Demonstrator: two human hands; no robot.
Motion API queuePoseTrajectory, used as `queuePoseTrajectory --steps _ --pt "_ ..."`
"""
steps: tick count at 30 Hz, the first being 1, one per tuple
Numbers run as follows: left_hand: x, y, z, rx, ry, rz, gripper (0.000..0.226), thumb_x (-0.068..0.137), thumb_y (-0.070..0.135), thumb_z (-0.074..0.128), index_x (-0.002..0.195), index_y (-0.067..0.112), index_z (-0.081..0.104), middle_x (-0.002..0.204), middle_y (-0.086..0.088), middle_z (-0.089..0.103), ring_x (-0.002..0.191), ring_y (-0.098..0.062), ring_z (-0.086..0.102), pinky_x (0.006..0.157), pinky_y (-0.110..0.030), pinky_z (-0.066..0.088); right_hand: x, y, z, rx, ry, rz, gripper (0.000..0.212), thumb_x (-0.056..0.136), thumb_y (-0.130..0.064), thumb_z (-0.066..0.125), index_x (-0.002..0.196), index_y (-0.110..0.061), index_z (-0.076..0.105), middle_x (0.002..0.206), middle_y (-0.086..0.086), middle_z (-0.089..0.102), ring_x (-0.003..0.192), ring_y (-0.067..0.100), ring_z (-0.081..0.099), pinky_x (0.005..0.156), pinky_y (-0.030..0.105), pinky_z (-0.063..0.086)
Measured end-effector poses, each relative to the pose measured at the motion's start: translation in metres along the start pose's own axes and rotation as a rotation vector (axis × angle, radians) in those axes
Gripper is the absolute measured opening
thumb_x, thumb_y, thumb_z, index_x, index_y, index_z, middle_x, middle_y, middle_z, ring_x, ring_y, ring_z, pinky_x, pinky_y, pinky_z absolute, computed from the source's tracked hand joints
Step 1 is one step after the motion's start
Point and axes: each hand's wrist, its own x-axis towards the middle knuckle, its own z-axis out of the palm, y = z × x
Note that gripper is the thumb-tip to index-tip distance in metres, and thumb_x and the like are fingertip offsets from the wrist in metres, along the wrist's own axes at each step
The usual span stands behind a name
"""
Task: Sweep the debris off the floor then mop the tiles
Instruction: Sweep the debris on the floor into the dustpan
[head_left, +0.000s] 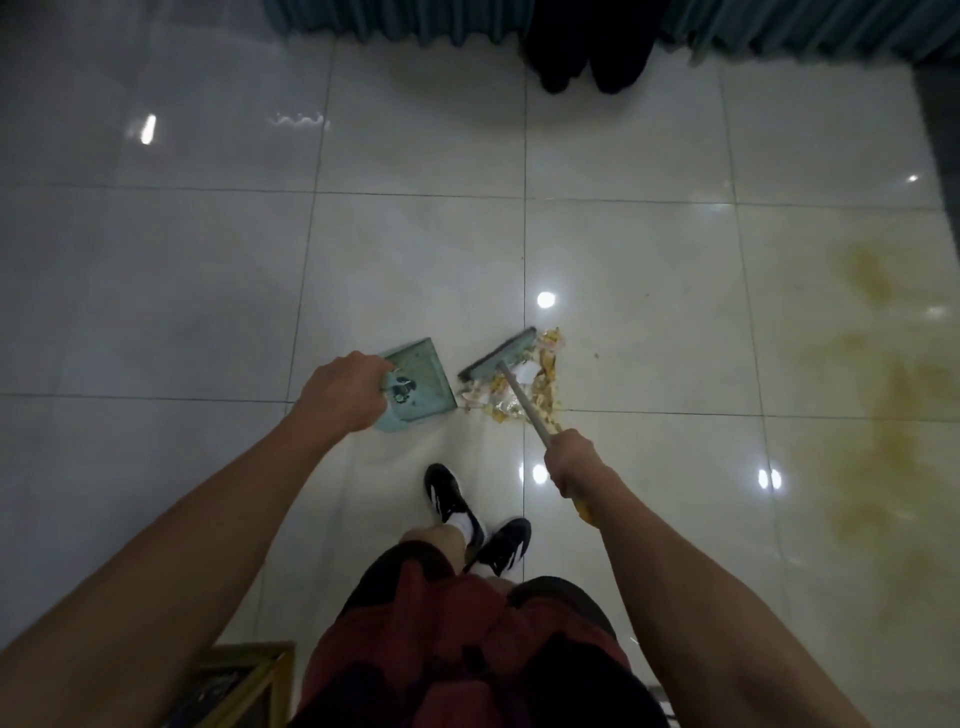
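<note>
Left of the debris (524, 387), the left hand (345, 392) grips a pale green dustpan (423, 379) resting on the tiled floor (649, 291). The broom (498, 354) head lies against the debris pile; the right hand (571, 462) curls around its handle. Yellow stains (878, 374) spread far right

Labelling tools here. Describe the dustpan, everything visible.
The dustpan is pale green and looks like plastic, a flat tray with raised side walls and dark smudges inside. It sits tilted on the tile floor, mouth toward the debris and broom beside it. The left hand grips its near end.
</note>
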Motion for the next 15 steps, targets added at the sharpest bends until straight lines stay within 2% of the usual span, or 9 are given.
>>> queuePoseTrajectory --steps 4,7,9,12,14,15 --pt "-0.007 0.012 -0.005 0.028 0.014 0.010 0.013 0.083 0.020 0.065 0.095 0.023 0.068 0.095 -0.005 0.069 0.081 -0.029 0.064 0.063 -0.029 0.042 -0.010 0.011 0.004 0.141 0.031 -0.012 0.033 0.092 0.004 0.049 0.123 0.001 0.059 0.088 0.012 0.063 0.051 0.021 0.058 0.030 0.023 0.042" --pt "-0.006 0.019 -0.015 0.053 0.011 0.042 0.016 0.083 0.012 0.057 0.090 0.024 0.064 0.096 -0.008 0.067 0.086 -0.032 0.065 0.066 -0.030 0.043 -0.010 0.010 0.003 0.244 0.071 -0.018 0.035 0.094 0.007 0.044 0.126 0.000 0.057 0.094 0.014 0.061 0.050 0.021 0.056 0.026 0.017 0.035" --pt "0.000 0.019 -0.021 0.064 0.016 0.059 0.018 0.084 0.010 0.055 0.090 0.025 0.063 0.096 -0.008 0.067 0.081 -0.030 0.062 0.066 -0.030 0.043 -0.004 0.007 0.000 0.315 0.103 0.001 0.035 0.094 0.004 0.041 0.125 0.000 0.057 0.094 0.015 0.062 0.048 0.023 0.057 0.028 0.017 0.038" --pt "0.015 0.014 -0.029 0.085 0.015 0.076 0.017 0.084 0.009 0.054 0.089 0.024 0.062 0.094 -0.007 0.067 0.076 -0.028 0.058 0.064 -0.030 0.042 0.008 -0.003 -0.009 0.443 0.139 0.047 0.034 0.093 0.000 0.038 0.117 0.000 0.060 0.091 0.020 0.066 0.050 0.028 0.061 0.041 0.027 0.050" --pt "0.028 0.007 -0.035 0.103 0.017 0.101 0.020 0.083 0.009 0.054 0.093 0.022 0.065 0.094 -0.008 0.067 0.079 -0.030 0.062 0.065 -0.031 0.045 0.015 -0.012 -0.015 0.483 0.141 0.080 0.027 0.090 0.004 0.044 0.111 0.003 0.062 0.085 0.020 0.066 0.053 0.030 0.063 0.046 0.029 0.053" --pt "0.036 0.003 -0.039 0.106 0.019 0.115 0.021 0.082 0.010 0.054 0.094 0.022 0.066 0.093 -0.008 0.067 0.080 -0.031 0.063 0.066 -0.032 0.046 0.017 -0.018 -0.019 0.475 0.137 0.099 0.023 0.088 0.007 0.050 0.107 0.004 0.062 0.081 0.018 0.066 0.053 0.028 0.063 0.043 0.025 0.051"
